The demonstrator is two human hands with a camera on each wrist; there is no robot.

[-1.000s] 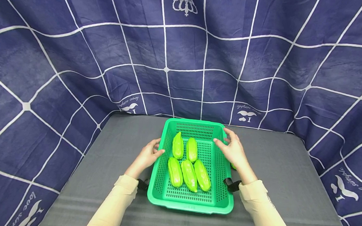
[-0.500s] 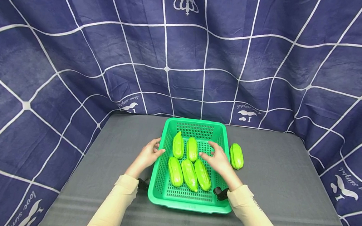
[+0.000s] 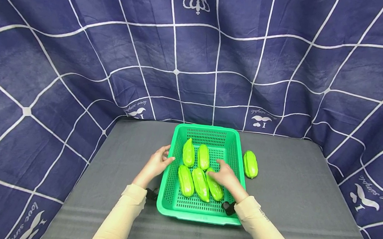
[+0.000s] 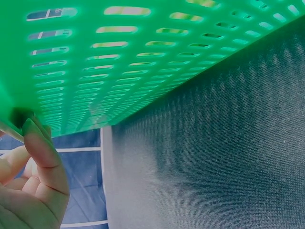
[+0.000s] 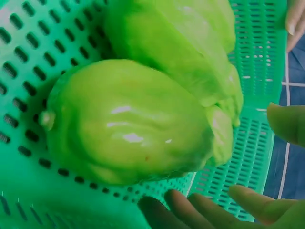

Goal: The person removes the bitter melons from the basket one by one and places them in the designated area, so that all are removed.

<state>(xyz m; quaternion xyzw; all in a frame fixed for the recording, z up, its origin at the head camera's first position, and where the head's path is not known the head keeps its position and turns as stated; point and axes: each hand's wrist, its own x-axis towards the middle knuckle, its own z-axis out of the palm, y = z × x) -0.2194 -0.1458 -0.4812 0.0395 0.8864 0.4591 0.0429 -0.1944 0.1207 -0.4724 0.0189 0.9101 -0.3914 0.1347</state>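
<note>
A green plastic basket (image 3: 200,218) with slotted walls holds several glossy, ridged, elongated green vegetables: two at the back and three in front. At the basket's left rim, my left hand (image 3: 155,164) grips the edge between thumb and fingers; the left wrist view shows its fingers (image 4: 43,152) bent against the outer wall. My right hand (image 3: 226,176) is inside the basket, over the front-right vegetable (image 3: 217,193) and partly hiding it. In the right wrist view this vegetable (image 5: 133,124) lies between the spread thumb and fingers, a gap showing around it.
One more green vegetable (image 3: 250,165) lies on the grey table (image 3: 283,203), just right of the basket. A blue curtain (image 3: 197,51) with white lines hangs behind the table and along both sides.
My right hand has moved from the basket's right rim inward and toward the front, down to the front-right vegetable. The vegetable outside has come into view. My left hand stays on the rim.
</note>
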